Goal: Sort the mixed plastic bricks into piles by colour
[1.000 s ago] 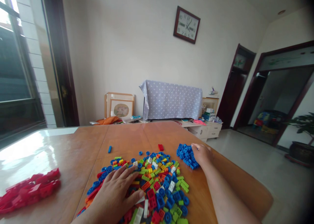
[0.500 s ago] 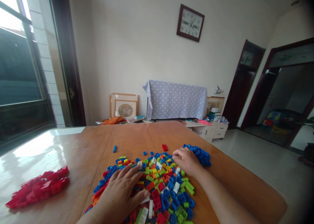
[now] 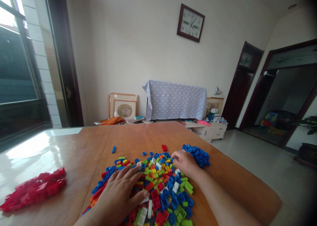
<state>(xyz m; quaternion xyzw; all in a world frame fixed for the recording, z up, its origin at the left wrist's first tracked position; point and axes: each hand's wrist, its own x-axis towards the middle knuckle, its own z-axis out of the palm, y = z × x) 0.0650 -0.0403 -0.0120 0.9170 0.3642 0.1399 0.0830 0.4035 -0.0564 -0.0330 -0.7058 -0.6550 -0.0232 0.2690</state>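
A mixed heap of toy building bricks [image 3: 158, 176] in blue, red, green, white, yellow and orange lies before me. My left hand [image 3: 126, 186] rests flat over its left side, palm down, fingers spread and holding nothing. At the heap's far right edge, my right hand [image 3: 184, 163] has its fingers curled together and pointing down among the pieces. What its fingertips grip, if anything, is hidden. Just beyond that hand sits a pile of blue bricks [image 3: 198, 155]. Off to the left is a pile of red bricks [image 3: 34, 188].
A single blue brick [image 3: 113, 149] and a red brick [image 3: 164, 148] lie apart beyond the heap on the brown wooden table [image 3: 138, 137]. Behind the table stands a low white cabinet [image 3: 215, 132] beside something draped in a dotted cloth [image 3: 177, 100].
The whole view has shifted slightly, moving everything a little left in the picture. Both hands keep nearly the same pose and place over the bricks.
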